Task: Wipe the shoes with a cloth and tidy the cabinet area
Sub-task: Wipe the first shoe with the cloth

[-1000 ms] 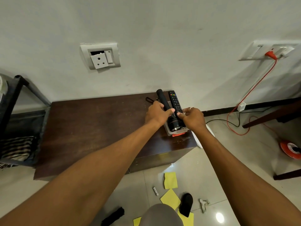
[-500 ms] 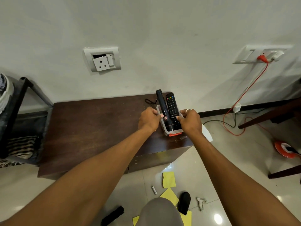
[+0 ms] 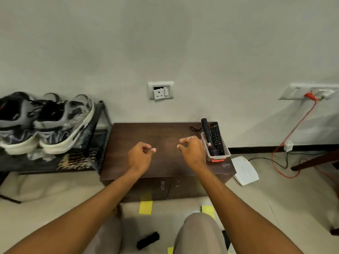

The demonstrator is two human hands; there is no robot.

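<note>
Shoes [image 3: 45, 123] sit on a dark rack [image 3: 100, 125] left of the low brown cabinet [image 3: 146, 136]. Above its top, the left hand [image 3: 140, 155] and right hand [image 3: 192, 149] hover empty, fingers loosely curled. A tray [image 3: 227, 153] at the cabinet's right end holds a torch [image 3: 208, 136] and a remote [image 3: 216, 136].

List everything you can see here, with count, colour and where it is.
Cabinet: one, dark brown, against the wall.
Tray: one, clear, on the cabinet's right end.
Torch: one, black, in the tray.
Remote: one, black, in the tray beside the torch.
Sneakers: two, grey, black and white, on the rack.
Rack: one, black, left of the cabinet.
Sockets: two, white, on the wall.
Cable: one, orange, from right socket to floor.
Notes: several, yellow, on the floor.
Brush: one, black, on the floor.
Board: one, white, on the floor right of the cabinet.
Left hand: empty, over the cabinet.
Right hand: empty, beside the tray.
</note>
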